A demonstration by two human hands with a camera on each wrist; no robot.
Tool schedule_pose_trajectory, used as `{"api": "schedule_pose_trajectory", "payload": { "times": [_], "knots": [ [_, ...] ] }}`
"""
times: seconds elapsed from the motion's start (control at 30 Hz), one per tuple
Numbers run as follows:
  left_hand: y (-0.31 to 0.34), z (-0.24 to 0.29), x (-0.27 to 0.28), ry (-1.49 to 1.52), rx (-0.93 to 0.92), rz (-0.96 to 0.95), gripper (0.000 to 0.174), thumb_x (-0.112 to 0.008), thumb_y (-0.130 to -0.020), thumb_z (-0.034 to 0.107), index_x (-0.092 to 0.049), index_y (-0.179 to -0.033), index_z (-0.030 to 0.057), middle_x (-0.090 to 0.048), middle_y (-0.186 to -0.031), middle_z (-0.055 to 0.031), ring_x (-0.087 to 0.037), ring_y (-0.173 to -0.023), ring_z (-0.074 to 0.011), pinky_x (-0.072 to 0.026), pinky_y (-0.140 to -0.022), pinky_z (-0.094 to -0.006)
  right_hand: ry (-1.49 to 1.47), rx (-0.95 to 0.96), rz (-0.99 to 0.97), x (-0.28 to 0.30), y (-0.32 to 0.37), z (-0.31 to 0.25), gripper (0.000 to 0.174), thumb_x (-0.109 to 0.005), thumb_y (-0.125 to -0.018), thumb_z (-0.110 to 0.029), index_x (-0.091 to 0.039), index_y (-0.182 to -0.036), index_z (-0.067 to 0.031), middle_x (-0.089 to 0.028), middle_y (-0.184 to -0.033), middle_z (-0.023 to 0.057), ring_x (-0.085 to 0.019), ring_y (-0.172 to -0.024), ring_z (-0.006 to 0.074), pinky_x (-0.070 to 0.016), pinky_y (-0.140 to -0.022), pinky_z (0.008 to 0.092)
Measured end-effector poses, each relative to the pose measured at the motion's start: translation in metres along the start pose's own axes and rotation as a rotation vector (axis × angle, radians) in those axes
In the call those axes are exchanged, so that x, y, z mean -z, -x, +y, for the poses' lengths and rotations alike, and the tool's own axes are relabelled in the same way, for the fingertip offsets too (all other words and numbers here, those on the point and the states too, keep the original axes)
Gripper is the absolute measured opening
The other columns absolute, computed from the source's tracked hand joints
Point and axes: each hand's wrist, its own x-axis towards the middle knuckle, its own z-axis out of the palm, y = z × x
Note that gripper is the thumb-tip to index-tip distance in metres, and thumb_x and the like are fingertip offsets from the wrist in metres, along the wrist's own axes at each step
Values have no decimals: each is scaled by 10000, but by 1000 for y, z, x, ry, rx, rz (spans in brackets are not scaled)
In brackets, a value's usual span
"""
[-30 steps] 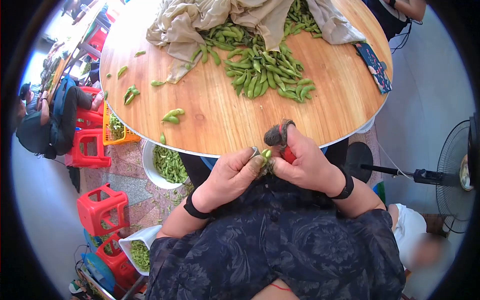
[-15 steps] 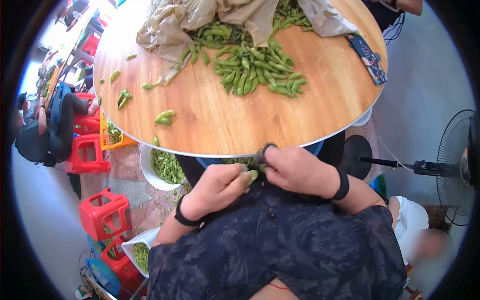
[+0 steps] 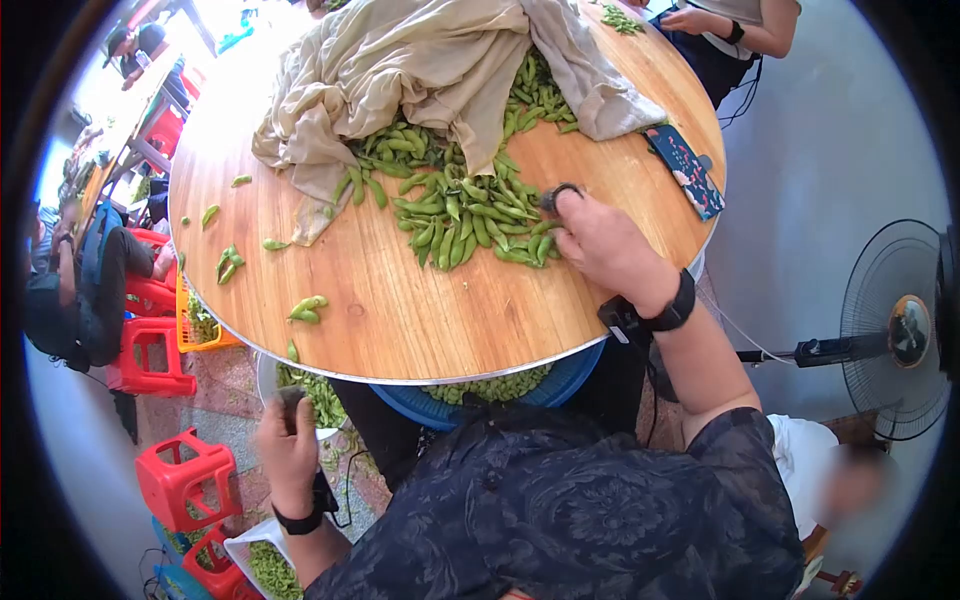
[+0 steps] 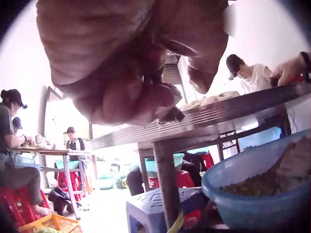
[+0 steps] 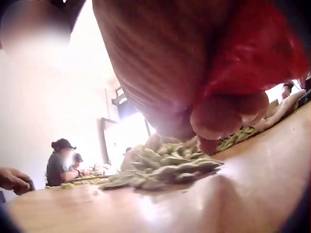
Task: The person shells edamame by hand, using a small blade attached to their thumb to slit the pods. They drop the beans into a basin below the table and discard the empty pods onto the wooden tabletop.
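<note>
My right hand [image 3: 605, 240] reaches over the table to the right edge of a heap of green soybean pods [image 3: 450, 220]. A dark wrap circles one finger; thumb and forefinger stand apart beside the nearest pods. In the right wrist view, red material [image 5: 257, 48] covers part of that hand above the pods. My left hand [image 3: 288, 450] hangs left of the table, overlapping a white bucket [image 3: 265, 375] of pods in the head view. Its fingers curl loosely with the thumb apart, and dark covering shows at a fingertip. A blurred yellow-green piece [image 4: 177, 221] shows below it.
A blue basin [image 3: 400, 408] of shelled beans sits under the table's front edge. Beige cloth [image 3: 390, 70] covers the back of the heap. Stray pods [image 3: 308, 308] lie leftward, a patterned phone-like case [image 3: 685, 170] rightward. Red stools [image 3: 185, 480] and a fan [image 3: 900, 330] stand around.
Both hands were together at the table's front edge, the left pinching a pod. They have parted: the left moved left toward the bucket and let go; the right moved forward to the heap.
</note>
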Motion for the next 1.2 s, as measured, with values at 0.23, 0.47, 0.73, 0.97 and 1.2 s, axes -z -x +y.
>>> {"api": "schedule_pose_trajectory", "payload": {
  "times": [0.23, 0.47, 0.73, 0.97, 1.2],
  "knots": [
    [-14, 67, -38, 364, -222, -343, 59, -589, -857, 37, -592, -824, -11, -607, -711, -118, -570, -598, -199, -449, -575, -298, -149, -198, -45, 11, 4, -15, 239, -572, -798, -97, -479, -1004, -19, -587, -827, 181, -592, -760, 369, -486, -667, 428],
    [-23, 127, -98, 1140, 243, -808, 276, -412, -997, 165, -529, -1166, -20, -621, -950, -33, -592, -862, -104, -494, -732, -235, -413, -29, 90, -9, 38, -103, 256, -645, -777, -99, -563, -1006, -19, -608, -814, 163, -620, -657, 329, -503, -539, 379],
    [-23, 115, -102, 1250, 407, -759, 244, -429, -1003, 221, -561, -1080, 30, -546, -827, 28, -498, -721, -47, -435, -650, -200, -568, 7, 104, -6, 47, -99, 208, -577, -805, -39, -562, -1006, 14, -562, -769, 176, -584, -616, 335, -478, -564, 373],
    [-16, 113, -99, 1019, 102, -756, 162, -469, -985, 175, -548, -957, 37, -464, -721, 25, -419, -633, -80, -361, -578, -234, -1240, -465, -480, 3, 41, -99, 136, -435, -905, -76, -476, -1028, -35, -524, -649, 37, -506, -461, 126, -410, -436, 247],
    [-13, 116, -100, 590, -219, -522, 161, -548, -922, 109, -498, -803, 13, -491, -692, -141, -508, -604, -287, -403, -544, -344, -1345, -501, -487, -1, 47, -102, 111, -402, -888, -90, -445, -978, -41, -487, -621, -1, -444, -437, 61, -372, -403, 216]
  ]
}}
